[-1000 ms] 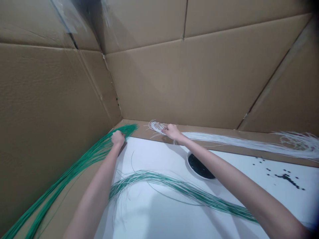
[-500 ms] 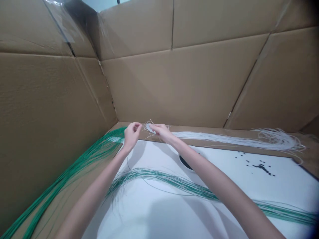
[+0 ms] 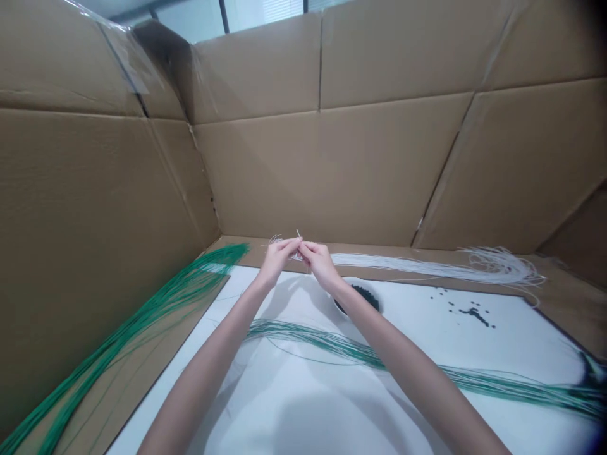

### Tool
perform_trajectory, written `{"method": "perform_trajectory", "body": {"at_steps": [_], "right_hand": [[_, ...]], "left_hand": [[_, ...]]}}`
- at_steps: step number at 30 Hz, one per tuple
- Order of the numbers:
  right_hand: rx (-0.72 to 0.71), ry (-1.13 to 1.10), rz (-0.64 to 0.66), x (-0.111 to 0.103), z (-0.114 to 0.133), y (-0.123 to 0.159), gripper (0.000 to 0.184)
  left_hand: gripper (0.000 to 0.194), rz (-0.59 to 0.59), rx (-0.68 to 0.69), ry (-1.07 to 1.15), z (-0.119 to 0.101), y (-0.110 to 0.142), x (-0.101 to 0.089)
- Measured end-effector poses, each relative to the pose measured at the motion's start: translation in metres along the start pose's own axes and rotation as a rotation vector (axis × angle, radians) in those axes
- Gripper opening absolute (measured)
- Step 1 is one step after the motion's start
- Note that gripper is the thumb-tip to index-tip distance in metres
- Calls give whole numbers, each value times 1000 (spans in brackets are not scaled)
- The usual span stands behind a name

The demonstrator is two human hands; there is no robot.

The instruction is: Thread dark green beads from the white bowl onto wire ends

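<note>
My left hand [image 3: 279,261] and my right hand [image 3: 320,263] meet fingertip to fingertip at the frayed end of a long bundle of thin white wires [image 3: 417,264], pinching fine strands between them. The bundle runs off to the right along the cardboard and splays at its far end. A bundle of green wires [image 3: 142,322] lies on the left, with its tips just left of my left hand. Another green-and-white bundle [image 3: 332,349] curves across the white sheet below my forearms.
A round bowl of black beads [image 3: 358,298] sits partly hidden behind my right wrist, with loose black beads [image 3: 469,314] scattered on the white sheet [image 3: 289,404] to its right. Cardboard walls [image 3: 322,177] rise at the back and left.
My left hand has moved right, away from the green bundle, to join my right hand at the white wire end. The view has tilted upward, showing more of the cardboard wall and a window above it.
</note>
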State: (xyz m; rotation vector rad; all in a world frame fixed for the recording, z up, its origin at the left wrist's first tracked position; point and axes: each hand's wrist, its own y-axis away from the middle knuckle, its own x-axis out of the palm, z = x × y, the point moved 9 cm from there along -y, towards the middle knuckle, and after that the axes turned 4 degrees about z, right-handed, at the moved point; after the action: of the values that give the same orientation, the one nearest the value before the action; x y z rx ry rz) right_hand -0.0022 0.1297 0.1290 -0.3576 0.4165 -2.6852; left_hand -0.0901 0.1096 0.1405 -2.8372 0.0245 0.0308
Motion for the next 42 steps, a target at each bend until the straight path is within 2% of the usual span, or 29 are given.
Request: {"method": "perform_trajectory", "body": {"at_steps": [2, 7, 14, 16, 18, 20, 21, 23, 25, 26, 30, 32, 35, 37, 40, 42], "right_hand": [[-2, 29, -5, -3, 0, 4, 37], [-2, 92, 0, -13, -4, 12, 41], [10, 191, 68, -15, -8, 23, 39], [7, 217, 93, -14, -5, 28, 35], [-11, 331, 124, -13, 3, 33, 26], [-31, 558, 127, -15, 12, 38, 20], [-35, 672, 95, -20, 17, 39, 20], [-46, 799, -63, -38, 29, 43, 23], [-70, 795, -210, -57, 41, 45, 32], [-72, 765, -229, -63, 43, 45, 35], [13, 589, -54, -65, 33, 40, 28], [25, 512, -31, -66, 32, 40, 25], [-11, 442, -113, -75, 39, 41, 21], [-46, 390, -227, -92, 50, 38, 18], [-130, 304, -491, -137, 81, 34, 17], [-215, 253, -675, -176, 110, 35, 16]], "left_hand": [[33, 15, -41, 125, 2, -3, 13], [30, -36, -135, 333, 19, 0, 25], [34, 75, -213, 361, 32, 5, 38], [34, 62, -225, 350, 34, 6, 38], [31, 11, -202, 315, 34, 7, 34], [29, -28, -161, 243, 32, 8, 30], [28, -25, -141, 194, 30, 9, 29], [29, 25, -119, 96, 28, 11, 33], [30, 102, -120, 50, 28, 13, 41], [30, 140, -128, 46, 28, 15, 46], [26, 239, -151, 12, 29, 20, 61], [26, 273, -146, -16, 29, 22, 66], [28, 326, -148, -49, 31, 25, 70], [30, 335, -137, -106, 31, 23, 64], [30, 316, -100, -240, 27, 17, 39], [31, 271, -82, -310, 24, 9, 11]]}}
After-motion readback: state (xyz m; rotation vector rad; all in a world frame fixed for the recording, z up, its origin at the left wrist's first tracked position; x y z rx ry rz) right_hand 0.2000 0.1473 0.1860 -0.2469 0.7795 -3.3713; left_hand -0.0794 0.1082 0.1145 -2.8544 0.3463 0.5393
